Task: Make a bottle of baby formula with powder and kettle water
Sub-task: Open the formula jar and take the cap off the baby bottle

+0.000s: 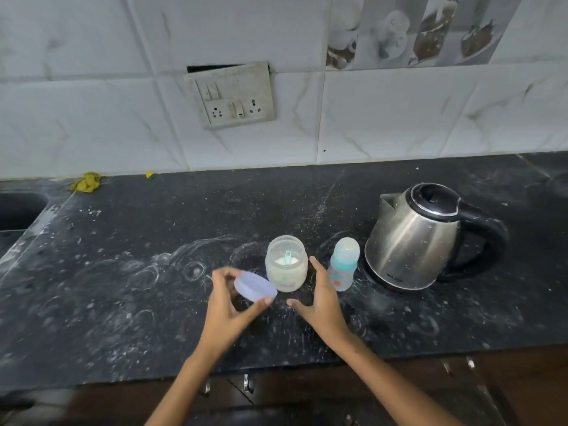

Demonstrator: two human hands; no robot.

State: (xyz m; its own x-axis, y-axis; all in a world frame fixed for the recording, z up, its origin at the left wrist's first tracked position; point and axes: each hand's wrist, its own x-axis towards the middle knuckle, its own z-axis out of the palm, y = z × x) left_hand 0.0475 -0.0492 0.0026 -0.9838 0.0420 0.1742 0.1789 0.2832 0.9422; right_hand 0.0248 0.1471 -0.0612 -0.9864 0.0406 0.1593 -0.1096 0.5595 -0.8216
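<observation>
Lower centre of frame: left hand (226,305) pinches the tilted lid (255,286) by its rim. Jar (286,263) stands open, upright, scoop (288,258) inside. Right hand (321,299) spread, holding nothing. Bottle (343,264) upright, capped, just right. Kettle (421,238) far right, spout pointing left.

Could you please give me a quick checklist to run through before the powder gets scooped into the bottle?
1. Powder jar open: ok; its lid is off, held in the left hand.
2. Scoop available: ok; it sits inside the jar on the powder.
3. Right hand free to take the scoop: ok; open beside the jar, holding nothing.
4. Baby bottle open to receive powder: not ok; its cap is still on.
5. Kettle within reach: ok; standing just right of the bottle.
6. Water in the kettle: cannot tell; its lid is closed.
</observation>
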